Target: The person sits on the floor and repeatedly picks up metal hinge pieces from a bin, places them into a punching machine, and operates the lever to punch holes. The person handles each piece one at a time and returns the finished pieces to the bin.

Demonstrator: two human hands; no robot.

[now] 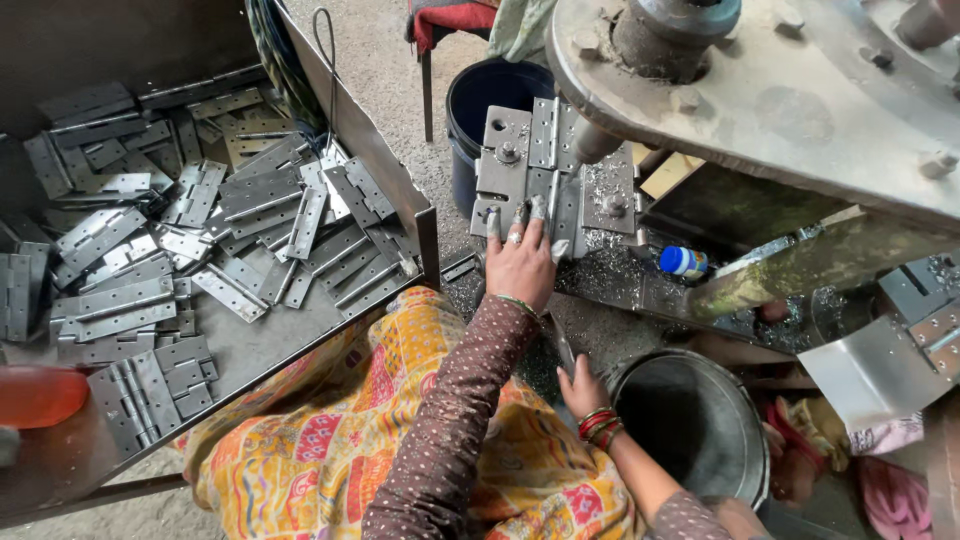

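My left hand (520, 262) lies flat on a grey metal hinge (545, 135), with fingers spread, and holds it down on the steel jig plate (497, 170) of a drill press. The drill spindle (592, 143) comes down onto the hinge just right of my fingers. Metal shavings (610, 185) cover the plate. My right hand (580, 388), with red bangles at the wrist, is curled around a thin metal bar (562, 350) beside the rim of a round metal bucket (640, 372).
A large metal tray (250, 350) at the left holds several loose hinges (250, 190). A dark blue bucket (480, 90) stands behind the jig. The press's heavy head (800, 100) overhangs at the top right. A small blue-capped bottle (683, 262) lies by the shavings.
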